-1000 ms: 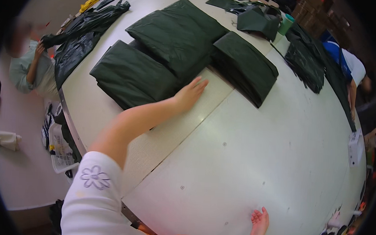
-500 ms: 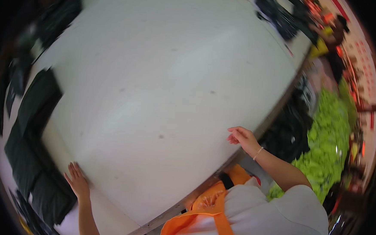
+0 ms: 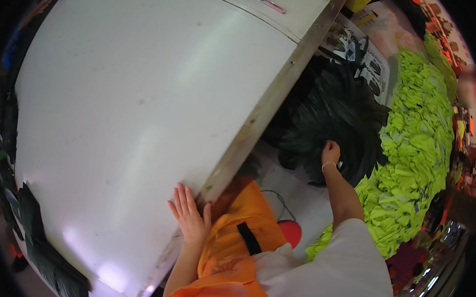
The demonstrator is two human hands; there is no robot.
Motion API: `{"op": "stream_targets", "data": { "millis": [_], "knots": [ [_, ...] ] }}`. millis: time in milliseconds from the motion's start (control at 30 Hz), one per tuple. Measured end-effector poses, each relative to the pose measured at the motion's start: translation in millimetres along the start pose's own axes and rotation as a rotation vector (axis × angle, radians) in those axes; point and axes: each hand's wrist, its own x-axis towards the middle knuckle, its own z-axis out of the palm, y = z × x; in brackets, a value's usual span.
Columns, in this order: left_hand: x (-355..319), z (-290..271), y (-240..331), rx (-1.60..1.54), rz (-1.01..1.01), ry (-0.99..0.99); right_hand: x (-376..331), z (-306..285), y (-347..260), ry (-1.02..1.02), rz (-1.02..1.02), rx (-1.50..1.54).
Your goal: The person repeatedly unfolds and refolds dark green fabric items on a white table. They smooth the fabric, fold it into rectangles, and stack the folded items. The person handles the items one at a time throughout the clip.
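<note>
My left hand [image 3: 189, 211] lies flat at the near edge of the white table [image 3: 143, 102], fingers spread and nothing in them. To the right and below the tabletop sits a round pile of dark green, nearly black fabric pieces [image 3: 333, 108], fanned out in layers. Over the near part of that pile is my right hand [image 3: 331, 152], fingers curled closed against the dark cloth. Whether a piece is pinched in them is hidden. A bracelet [image 3: 329, 165] circles the right wrist.
Bright lime-green fabric pieces [image 3: 412, 153] form a large heap beyond the dark pile. Folded dark cloth [image 3: 46, 251] lies at the table's lower left. Small pink-handled snips [image 3: 271, 4] rest at the far end. An orange apron [image 3: 239, 214] hangs against the table edge.
My view has turned right, toward the dark pile. My right hand has gone from above the table edge to that pile. My left hand has moved from beside the folded dark cloth to the near edge.
</note>
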Motion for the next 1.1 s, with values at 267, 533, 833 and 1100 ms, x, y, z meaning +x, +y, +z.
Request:
{"op": "stream_targets", "data": {
  "millis": [267,533,833,1100],
  "knots": [
    [45.4,29.3,54.1,0.251,-0.070,0.090,225.4,87.5,48.1,-0.175,-0.065,-0.411],
    [44.8,27.3,72.2,0.249,-0.113,0.055,286.5,27.9,25.5,0.187,-0.199,0.058],
    [44.5,14.6,78.5,0.179,-0.223,0.016,258.1,-299.4,-212.2,0.340,-0.627,0.321],
    [1.3,-53.1,-14.9,-0.967,-0.446,0.479,-206.5,-263.9,-401.1,0.027,-1.826,0.696]
  ]
}}
